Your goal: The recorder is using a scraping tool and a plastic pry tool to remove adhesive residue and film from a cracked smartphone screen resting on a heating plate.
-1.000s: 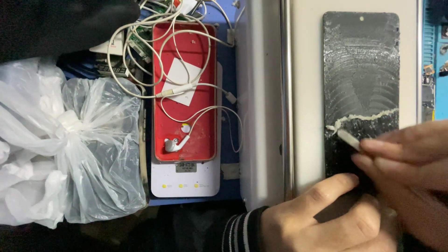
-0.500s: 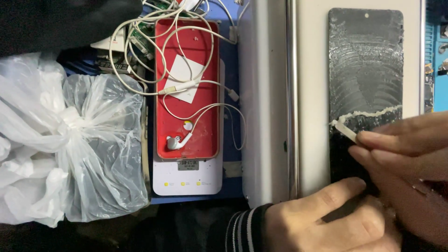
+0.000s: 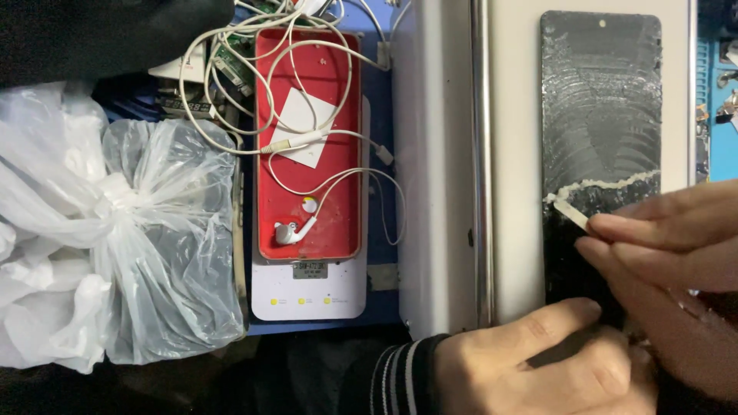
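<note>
A black phone screen panel lies flat on a pale grey slab. Its upper part is smeared with whitish residue, which ends in a ragged white ridge across the middle. My right hand comes in from the right and pinches a small white scraper strip, whose tip touches the ridge at the panel's left edge. My left hand, in a striped cuff, presses down on the near end of the panel. The panel's lower part is hidden under both hands.
To the left, a red phone-shaped case lies on a white board, with white earphones and cable looped over it. A knotted clear plastic bag fills the far left. A blue mat with small parts shows at the right edge.
The scraper tip has shifted slightly up along the panel's left edge. My left hand has kept its place on the near end.
</note>
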